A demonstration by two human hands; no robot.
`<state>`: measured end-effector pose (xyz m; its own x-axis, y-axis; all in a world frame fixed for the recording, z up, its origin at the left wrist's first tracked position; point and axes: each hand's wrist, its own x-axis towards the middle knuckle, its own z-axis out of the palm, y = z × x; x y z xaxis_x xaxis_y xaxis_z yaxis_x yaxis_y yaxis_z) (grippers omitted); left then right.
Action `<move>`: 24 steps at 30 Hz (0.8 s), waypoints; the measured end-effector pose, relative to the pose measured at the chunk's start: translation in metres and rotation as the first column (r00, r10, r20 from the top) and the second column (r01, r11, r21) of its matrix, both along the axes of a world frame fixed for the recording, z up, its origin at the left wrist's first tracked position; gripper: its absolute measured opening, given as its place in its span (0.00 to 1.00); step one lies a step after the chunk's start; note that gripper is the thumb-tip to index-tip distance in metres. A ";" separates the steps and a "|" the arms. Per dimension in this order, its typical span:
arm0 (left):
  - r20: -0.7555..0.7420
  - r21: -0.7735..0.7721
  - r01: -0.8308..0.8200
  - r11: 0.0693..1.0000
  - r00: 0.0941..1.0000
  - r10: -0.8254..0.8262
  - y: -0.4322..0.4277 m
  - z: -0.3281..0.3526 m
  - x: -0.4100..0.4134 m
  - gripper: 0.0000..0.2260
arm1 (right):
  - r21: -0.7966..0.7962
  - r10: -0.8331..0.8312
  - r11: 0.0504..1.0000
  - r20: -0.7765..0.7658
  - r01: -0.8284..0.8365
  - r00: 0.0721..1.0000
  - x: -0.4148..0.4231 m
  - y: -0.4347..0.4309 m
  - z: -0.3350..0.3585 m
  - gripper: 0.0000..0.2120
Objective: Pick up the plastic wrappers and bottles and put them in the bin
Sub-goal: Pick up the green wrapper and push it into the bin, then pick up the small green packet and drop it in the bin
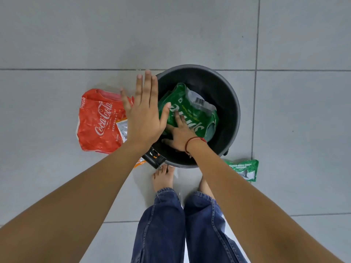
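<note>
While inside the bin (229,103), green wrapper (191,111) under right hand (180,135).

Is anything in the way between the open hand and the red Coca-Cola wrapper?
Nothing visible: the open left hand hovers right over the red Coca-Cola wrapper on the floor.

Green wrapper (190,112) in bin (228,95); red wrapper (98,120) beside.

Left hand (144,118) is held flat, fingers spread — right hand (180,134) is pressed palm-down, fingers extended, arms outstretched.
</note>
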<state>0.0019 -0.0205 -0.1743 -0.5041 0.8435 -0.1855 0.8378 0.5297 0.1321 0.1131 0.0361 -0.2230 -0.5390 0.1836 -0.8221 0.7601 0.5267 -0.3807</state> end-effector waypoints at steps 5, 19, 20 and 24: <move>-0.001 -0.007 0.002 1.000 1.000 -0.003 0.000 0.000 0.001 0.30 | 0.344 -0.222 0.687 -0.739 0.640 0.636 0.050 0.014 0.069 0.14; -0.002 0.072 0.005 0.997 1.000 -0.005 -0.001 -0.005 0.001 0.29 | 0.286 -0.843 -0.468 0.140 0.836 -0.520 0.158 -0.016 -0.041 0.28; -0.002 0.080 0.006 0.997 1.000 -0.006 -0.001 -0.006 0.001 0.29 | 0.214 -0.869 -0.428 0.169 0.878 -0.464 0.158 -0.010 -0.041 0.23; 0.004 0.097 0.003 0.995 1.000 -0.003 -0.002 -0.005 0.002 0.29 | 0.236 -0.915 -0.403 -0.079 0.884 -0.396 0.145 0.021 -0.033 0.17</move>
